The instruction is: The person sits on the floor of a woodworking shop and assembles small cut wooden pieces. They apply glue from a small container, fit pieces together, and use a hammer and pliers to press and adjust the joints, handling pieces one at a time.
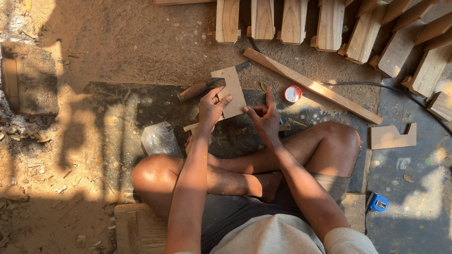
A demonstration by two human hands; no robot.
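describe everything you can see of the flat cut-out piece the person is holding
The flat cut-out piece is a thin, pale brown board, wood or fibreboard by its look, with a stepped notch at its upper left corner. It is held tilted above the dark mat. The left hand grips its left edge; the right hand touches its lower right edge.

A person sits cross-legged on the dirt floor (141, 51), both hands raised over the knees. The left hand (211, 109) and the right hand (265, 120) hold a flat notched wooden cutout (230, 91) between them, fingers pinching its lower edges. Just beyond the cutout lies a wooden-handled tool (197, 89), and to the cutout's right a small red-rimmed round lid (292, 94) beside a long wooden batten (313, 86). A second cutout (392, 136) lies farther right. A clear plastic bag (159, 139) sits left of the cutout, near the knee.
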